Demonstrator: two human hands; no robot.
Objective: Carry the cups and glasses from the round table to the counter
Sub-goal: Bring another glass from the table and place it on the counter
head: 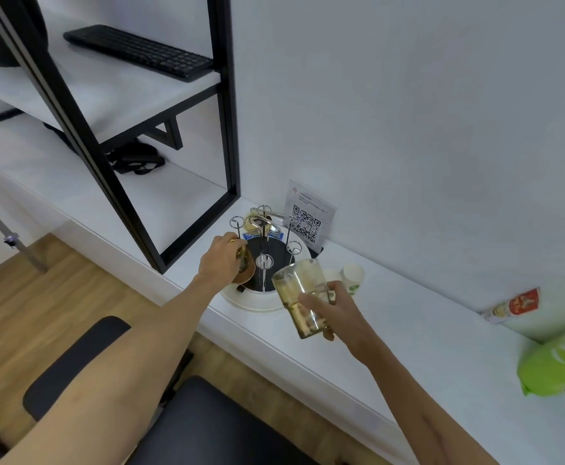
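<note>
Both hands grip glasses: left (219, 260) at rack (264, 263), right (333, 310) over counter (408, 330).

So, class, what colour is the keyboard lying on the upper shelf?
Black. The keyboard rests on the white shelf, seen in the head view.

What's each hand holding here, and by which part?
The right hand grips a clear glass around its lower side wall. The left hand holds an amber glass by its side, over the cup rack.
</note>
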